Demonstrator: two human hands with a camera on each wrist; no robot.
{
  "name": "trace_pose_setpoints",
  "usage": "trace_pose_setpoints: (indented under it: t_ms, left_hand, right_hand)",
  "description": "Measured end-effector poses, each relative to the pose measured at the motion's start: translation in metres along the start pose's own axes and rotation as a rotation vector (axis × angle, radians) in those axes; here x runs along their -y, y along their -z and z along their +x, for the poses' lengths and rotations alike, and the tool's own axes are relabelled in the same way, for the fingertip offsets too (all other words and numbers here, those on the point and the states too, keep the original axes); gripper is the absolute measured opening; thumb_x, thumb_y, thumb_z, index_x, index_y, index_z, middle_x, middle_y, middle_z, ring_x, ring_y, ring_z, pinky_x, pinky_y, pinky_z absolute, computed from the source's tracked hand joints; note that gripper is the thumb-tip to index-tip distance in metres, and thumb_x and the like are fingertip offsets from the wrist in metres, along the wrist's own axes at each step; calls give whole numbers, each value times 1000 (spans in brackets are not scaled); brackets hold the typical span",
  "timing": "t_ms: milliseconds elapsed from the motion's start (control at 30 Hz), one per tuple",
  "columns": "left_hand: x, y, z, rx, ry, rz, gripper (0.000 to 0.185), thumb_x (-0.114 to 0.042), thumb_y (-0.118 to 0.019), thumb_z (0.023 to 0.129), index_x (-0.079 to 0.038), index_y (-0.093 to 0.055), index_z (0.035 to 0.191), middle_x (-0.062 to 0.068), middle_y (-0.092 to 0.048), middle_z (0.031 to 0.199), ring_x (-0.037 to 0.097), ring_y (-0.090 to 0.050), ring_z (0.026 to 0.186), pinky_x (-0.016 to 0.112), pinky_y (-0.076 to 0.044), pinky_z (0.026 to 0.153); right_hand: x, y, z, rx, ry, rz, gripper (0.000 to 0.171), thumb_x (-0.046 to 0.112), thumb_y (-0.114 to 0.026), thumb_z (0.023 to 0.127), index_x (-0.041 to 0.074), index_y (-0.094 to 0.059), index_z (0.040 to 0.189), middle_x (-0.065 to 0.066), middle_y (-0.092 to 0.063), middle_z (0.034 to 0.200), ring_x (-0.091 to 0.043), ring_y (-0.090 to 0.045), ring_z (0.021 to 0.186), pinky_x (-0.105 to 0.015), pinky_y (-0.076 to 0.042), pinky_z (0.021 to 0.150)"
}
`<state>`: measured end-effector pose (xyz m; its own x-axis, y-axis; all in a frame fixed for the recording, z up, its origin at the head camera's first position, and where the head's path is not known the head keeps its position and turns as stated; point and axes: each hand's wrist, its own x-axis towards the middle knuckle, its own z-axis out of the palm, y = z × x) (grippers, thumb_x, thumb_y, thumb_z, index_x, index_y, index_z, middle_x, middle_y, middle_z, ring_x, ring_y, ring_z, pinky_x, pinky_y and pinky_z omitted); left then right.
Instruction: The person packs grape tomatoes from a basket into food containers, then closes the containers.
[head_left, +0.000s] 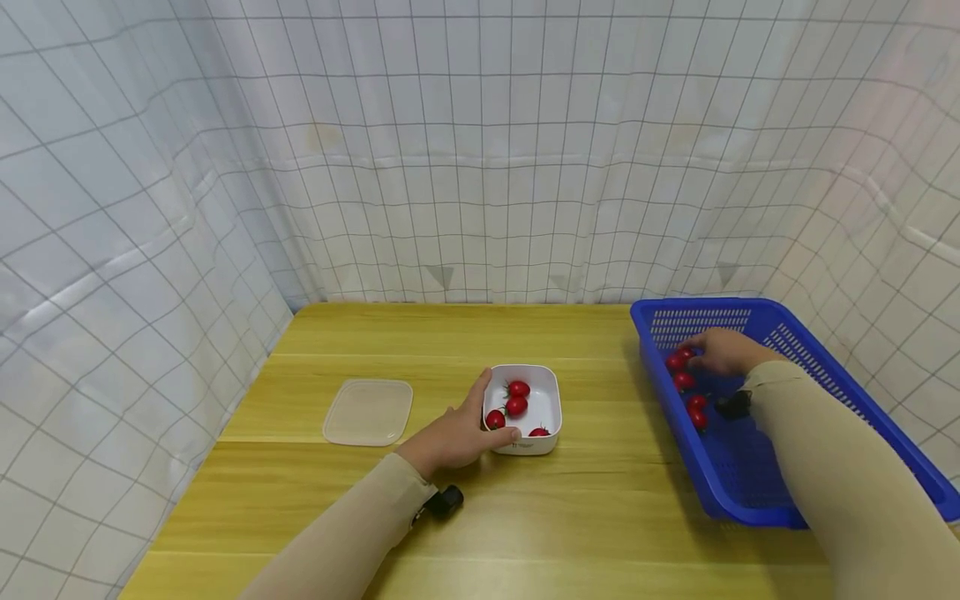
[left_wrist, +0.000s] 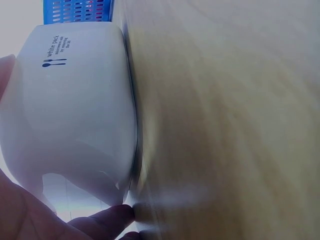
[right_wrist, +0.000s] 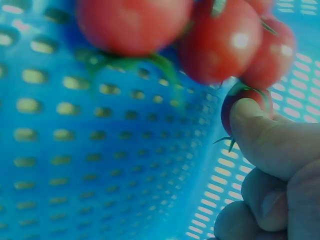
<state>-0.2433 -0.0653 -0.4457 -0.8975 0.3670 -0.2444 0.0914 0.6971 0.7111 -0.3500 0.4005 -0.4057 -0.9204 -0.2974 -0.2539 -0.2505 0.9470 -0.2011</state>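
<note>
My left hand point(head_left: 489, 410) grips the left side of a white square container point(head_left: 546, 402) in the middle of the wooden table point(head_left: 420, 342), thumb on the far rim and fingers round the near corner. Several cherry tomatoes point(head_left: 516, 406) lie inside it. The left wrist view shows the container's wall point(left_wrist: 75, 110) close up, with a fingertip point(left_wrist: 107, 217) under it. My right hand point(head_left: 701, 352) reaches into the blue basket point(head_left: 817, 379) among its cherry tomatoes point(head_left: 678, 361). In the right wrist view the thumb point(right_wrist: 262, 135) presses on one tomato point(right_wrist: 235, 102); its other fingers are curled below.
A clear plastic lid point(head_left: 368, 412) lies flat on the table left of the container. More tomatoes point(head_left: 696, 410) sit lower in the basket, which reaches the table's right edge. Gridded white cloth point(head_left: 480, 167) walls in the back and both sides.
</note>
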Motion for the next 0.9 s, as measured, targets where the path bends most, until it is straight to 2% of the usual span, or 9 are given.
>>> trace_pose_setpoints:
  t_ms: [200, 300, 367, 433, 533, 600, 767, 833, 900]
  left_hand:
    - [1, 0, 0, 0, 5, 1, 113, -66, -67, 92, -28, 4, 171, 13, -26, 174, 62, -18, 155, 69, -18, 128]
    - [1, 1, 0, -4, 12, 8, 113, -67, -67, 92, -29, 4, 171, 13, -26, 174, 62, -19, 154, 70, -20, 127]
    - [1, 1, 0, -4, 15, 9, 112, -67, -67, 92, -29, 4, 171, 12, -26, 174, 63, -19, 154, 71, -21, 126]
    - [1, 1, 0, -3, 13, 8, 112, -66, -67, 92, -29, 4, 171, 12, -26, 174, 62, -20, 154, 71, -22, 126]
    - [0, 1, 0, -2, 2, 4, 112, -64, -67, 93, -27, 4, 171, 12, -25, 174, 59, -25, 154, 69, -18, 128]
    - [0, 1, 0, -3, -10, -4, 111, -63, -67, 94, -25, 3, 171, 13, -25, 174, 55, -31, 154, 66, -14, 130]
    - [-2, 2, 0, -5, -41, -25, 111, -58, -69, 95, -19, 3, 171, 13, -24, 175, 45, -40, 153, 64, -7, 131]
    - [-2, 2, 0, -4, -45, -27, 112, -58, -69, 95, -19, 3, 171, 13, -24, 175, 44, -40, 153, 64, -7, 131]
    - [-2, 1, 0, -5, -45, -24, 112, -58, -69, 95, -19, 3, 171, 12, -24, 175, 44, -40, 153, 64, -7, 131]
  right_hand:
    - [-2, 7, -6, -15, -3, -23, 38, 13, -68, 99, -2, -68, 134, -28, -72, 123, -30, -66, 92, -56, -55, 88]
    - [1, 12, -10, -32, 7, -37, 38, 11, -67, 99, -4, -68, 134, -30, -72, 123, -37, -69, 100, -60, -55, 92]
    - [3, 16, -13, -57, 16, -41, 38, 10, -66, 99, -5, -67, 133, -31, -71, 123, -38, -68, 101, -59, -55, 89]
    - [6, 21, -16, -82, 18, -38, 38, 11, -65, 101, -6, -66, 135, -31, -71, 121, -34, -67, 92, -52, -55, 83]
    - [12, 31, -20, -113, 11, 2, 39, 12, -62, 103, -6, -63, 138, -24, -72, 109, -22, -57, 68, -41, -48, 66]
    - [17, 38, -21, -127, 8, 24, 41, 14, -60, 105, -5, -61, 141, -18, -71, 94, -17, -48, 57, -36, -42, 59]
    - [39, 55, -23, -184, 80, 15, 39, 18, -60, 106, 1, -62, 142, -8, -65, 76, -16, -44, 61, -37, -43, 63]
    - [53, 61, -23, -208, 115, 1, 40, 21, -61, 106, 3, -63, 142, -4, -69, 83, -15, -49, 69, -37, -45, 69]
    - [69, 65, -23, -200, 115, 33, 43, 22, -61, 107, 4, -60, 146, 0, -59, 71, -14, -43, 62, -36, -42, 63]
